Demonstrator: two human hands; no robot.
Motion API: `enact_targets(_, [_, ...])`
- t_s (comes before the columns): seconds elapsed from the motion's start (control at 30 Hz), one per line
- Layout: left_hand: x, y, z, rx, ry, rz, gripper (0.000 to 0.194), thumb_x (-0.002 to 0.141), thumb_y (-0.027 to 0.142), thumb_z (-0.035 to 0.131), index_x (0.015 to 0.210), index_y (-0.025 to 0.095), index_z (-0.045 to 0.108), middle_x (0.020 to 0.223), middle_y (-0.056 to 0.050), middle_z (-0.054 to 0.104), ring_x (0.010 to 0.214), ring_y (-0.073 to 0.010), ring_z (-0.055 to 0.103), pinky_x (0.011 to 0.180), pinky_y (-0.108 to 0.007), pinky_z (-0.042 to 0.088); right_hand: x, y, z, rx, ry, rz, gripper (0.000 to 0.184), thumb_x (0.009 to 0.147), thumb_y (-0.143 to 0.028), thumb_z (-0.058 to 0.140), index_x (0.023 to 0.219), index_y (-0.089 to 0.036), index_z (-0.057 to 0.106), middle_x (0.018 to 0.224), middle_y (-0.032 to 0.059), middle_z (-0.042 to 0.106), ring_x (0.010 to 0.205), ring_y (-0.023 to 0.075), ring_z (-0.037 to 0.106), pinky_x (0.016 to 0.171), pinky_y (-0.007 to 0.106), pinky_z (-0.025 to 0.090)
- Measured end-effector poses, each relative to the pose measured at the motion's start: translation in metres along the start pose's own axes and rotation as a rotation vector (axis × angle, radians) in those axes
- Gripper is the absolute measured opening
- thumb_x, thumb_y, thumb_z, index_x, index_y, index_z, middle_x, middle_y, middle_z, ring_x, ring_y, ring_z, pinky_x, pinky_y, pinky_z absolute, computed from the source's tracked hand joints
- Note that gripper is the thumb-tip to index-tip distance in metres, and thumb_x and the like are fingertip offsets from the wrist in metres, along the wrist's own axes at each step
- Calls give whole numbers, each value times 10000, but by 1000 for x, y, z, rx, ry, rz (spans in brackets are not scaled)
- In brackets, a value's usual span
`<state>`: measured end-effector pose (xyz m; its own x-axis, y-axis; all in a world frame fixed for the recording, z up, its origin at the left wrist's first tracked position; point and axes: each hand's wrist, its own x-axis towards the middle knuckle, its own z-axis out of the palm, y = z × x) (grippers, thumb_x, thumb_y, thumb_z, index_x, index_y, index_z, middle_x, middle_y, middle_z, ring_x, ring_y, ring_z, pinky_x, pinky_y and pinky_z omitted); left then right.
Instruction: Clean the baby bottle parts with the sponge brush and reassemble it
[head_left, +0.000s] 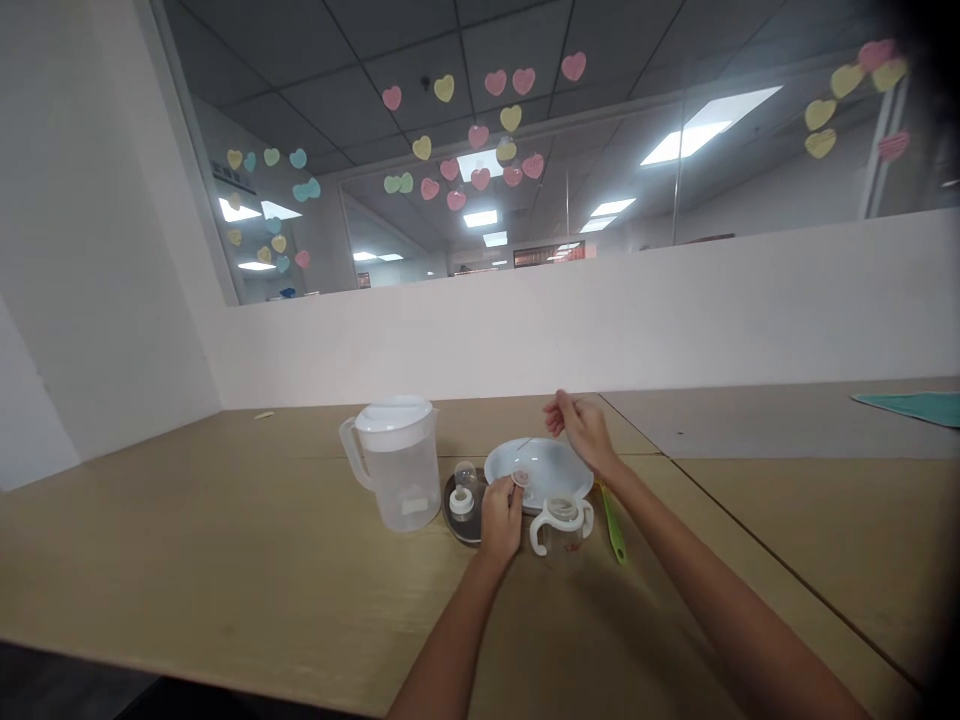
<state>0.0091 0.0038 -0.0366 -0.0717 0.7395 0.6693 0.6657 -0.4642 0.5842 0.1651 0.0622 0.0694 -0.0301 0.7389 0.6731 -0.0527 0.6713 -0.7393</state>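
Note:
My left hand (501, 518) is closed on a small round pale piece (520, 478), held at the near rim of a white bowl (574, 470). Above the bowl's far right side is my right hand (583, 428), with its fingers curled and slightly blurred; I cannot make out what is in them. In front of the bowl stands a clear baby bottle (562, 540) with white handles (538, 535) and an open top. Left of my left hand, a dark round tray (454, 528) bears a small clear item with a white collar (461, 502) and a clear dome (466, 475).
A lidded clear plastic pitcher (405, 480) stands to the left, handle outward. A green-handled utensil (614, 525) lies right of the bottle, beside my right forearm. A teal sheet (915, 407) lies far right. Behind the table is a white wall (480, 340) with a window above.

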Motion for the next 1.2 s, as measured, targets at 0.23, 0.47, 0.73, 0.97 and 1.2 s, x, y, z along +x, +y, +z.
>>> enact_targets(0.23, [1, 1, 0, -42, 13, -27, 337, 907, 370, 399, 990, 171, 657, 933, -81, 678, 840, -199, 582, 761, -302, 410, -23, -62, 4, -235, -120, -278, 581, 901, -586, 336, 563, -175, 570, 503, 16, 561, 461, 117, 534, 488, 232, 413])
enact_targets(0.47, [4, 2, -2, -182, 34, -55, 371, 902, 396, 402, 1067, 164, 639, 1063, -97, 664, 949, -216, 591, 844, -335, 430, -28, -54, 18, -575, -283, -400, 631, 938, -571, 178, 579, -196, 538, 516, 7, 551, 484, 118, 521, 540, 238, 353])
enact_targets(0.73, [4, 1, -3, -187, 15, -35, 362, 900, 386, 407, 1039, 159, 651, 1069, -101, 664, 976, -225, 590, 874, -352, 430, -33, -55, 21, -622, -291, -427, 608, 951, -543, 171, 633, -193, 554, 580, 25, 586, 539, 129, 541, 560, 246, 353])
enact_targets(0.97, [5, 1, -3, -213, 26, -35, 365, 900, 390, 407, 1065, 167, 646, 1087, -97, 661, 986, -226, 586, 869, -350, 435, -30, -52, 21, -612, -213, -412, 623, 942, -563, 174, 612, -199, 557, 549, 26, 579, 513, 134, 536, 555, 255, 362])
enact_targets(1.2, [5, 5, -4, -195, 24, -53, 364, 901, 392, 408, 1034, 164, 659, 1034, -94, 675, 956, -223, 596, 868, -348, 433, -32, -54, 21, -555, -208, -390, 607, 941, -561, 202, 605, -200, 556, 556, 12, 584, 521, 128, 553, 569, 245, 378])
